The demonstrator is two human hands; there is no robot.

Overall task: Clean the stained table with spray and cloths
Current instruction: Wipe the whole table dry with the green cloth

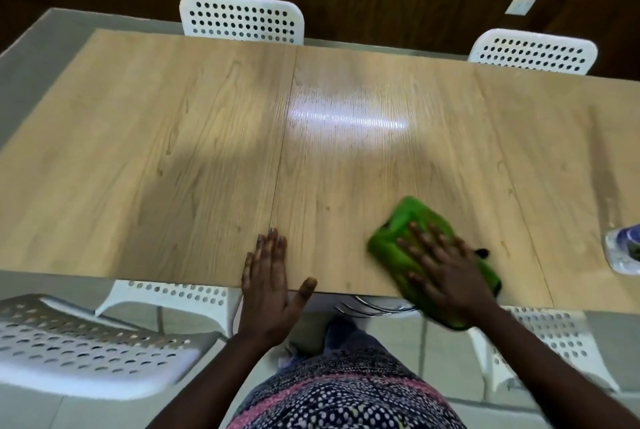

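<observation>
Head view, looking down on a light wood-grain tabletop (pixel 207 138) with a seam running front to back near its middle and a bright ceiling-light reflection on the far half. The right hand (pixel 446 269) lies flat on a green cloth (pixel 408 221), fingers straight and spread, pressing it onto the tabletop at the near edge, right of centre; the cloth's near end hangs slightly past that edge. The grip here is a flat press, not a pinch. The left hand (pixel 268 276) rests palm down at the near edge just right of the seam, fingers straight and close together, thumb spread to the side over the edge; it holds nothing and sits well apart from the cloth. At the far right border, a clear plastic container (pixel 623 248) stands on the tabletop, cut off by the frame; its type cannot be told. Two white perforated chairs stand at the far side: one at left (pixel 242 18), one at right (pixel 533 51). Another white perforated chair (pixel 86 349) stands at near left, beside the person. A patterned garment (pixel 346 390) fills the lower centre. The frame is slightly motion-blurred.
</observation>
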